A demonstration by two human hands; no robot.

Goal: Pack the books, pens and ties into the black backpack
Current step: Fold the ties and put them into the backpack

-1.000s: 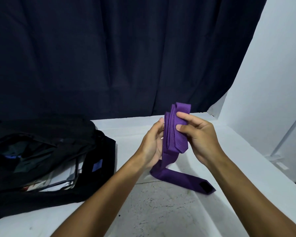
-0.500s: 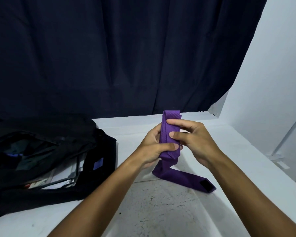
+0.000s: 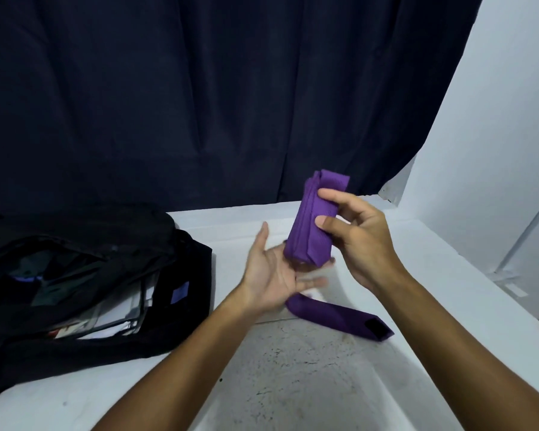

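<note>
From the head view, a white surface [image 3: 324, 384], speckled with dark marks near the camera, runs back to a dark navy curtain [image 3: 199, 104] on the far side, with a pale wall [image 3: 495, 150] rising at the right. The right hand [image 3: 358, 244] pinches the folded bundle of a purple tie [image 3: 316, 219] upright above the surface, fingers and thumb curled round it. The left hand [image 3: 274, 272] lies palm-up and relaxed just under the bundle, its fingertips blurred, so contact with the tie is unclear. The tie's loose tail trails on the surface to the right. At the left sits the black backpack [image 3: 175, 293], unzipped, with the edges of books [image 3: 115, 318] showing inside; its dim interior is hard to read, and its left side is cut off by the frame.
</note>
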